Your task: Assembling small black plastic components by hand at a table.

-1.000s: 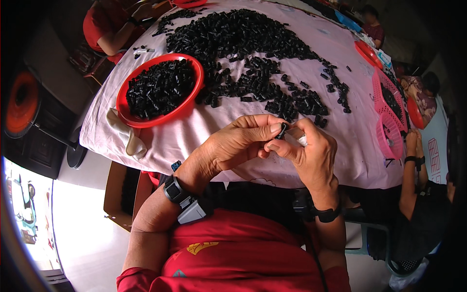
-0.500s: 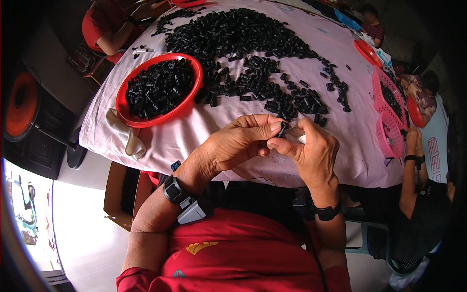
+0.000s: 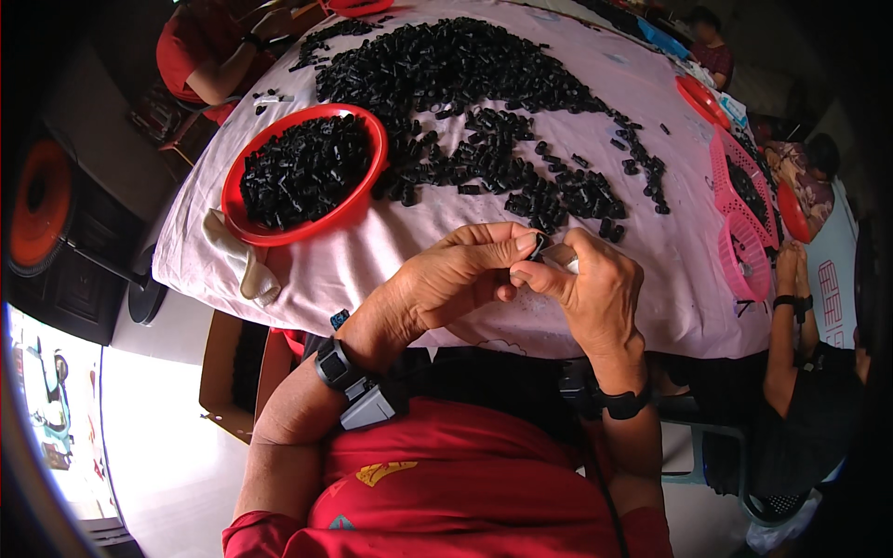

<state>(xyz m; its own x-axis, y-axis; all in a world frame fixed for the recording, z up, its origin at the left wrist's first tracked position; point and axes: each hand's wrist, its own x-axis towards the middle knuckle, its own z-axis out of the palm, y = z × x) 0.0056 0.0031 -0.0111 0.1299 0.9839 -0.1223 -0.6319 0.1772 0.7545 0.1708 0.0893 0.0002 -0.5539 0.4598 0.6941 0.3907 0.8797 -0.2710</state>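
Red plastic rims the round basin point(image 3: 270, 234) at the left of the desk point(image 3: 679, 298), which is filled with small black parts and lies beyond the left hand point(image 3: 456, 270), off to its left. The left hand is closed to a pinch: thumb and forefinger grip one small black piece point(image 3: 537, 248), the rest of the fingers curled below. This piece sits at the fingertips, in front of the body and between the two hands, nearer the left. Its long axis is hard to make out; the showing part seems to slant down and leftward. Just to its right is a thin, pale flat tool point(image 3: 558, 252), pointing leftward at the piece; whether they touch, I cannot tell. The right hand point(image 3: 600, 288) pinches that tool between thumb and bent forefinger. Beyond both hands spreads a loose heap of black parts point(image 3: 456, 70), and well apart at the right lies a pink basket point(image 3: 761, 279).
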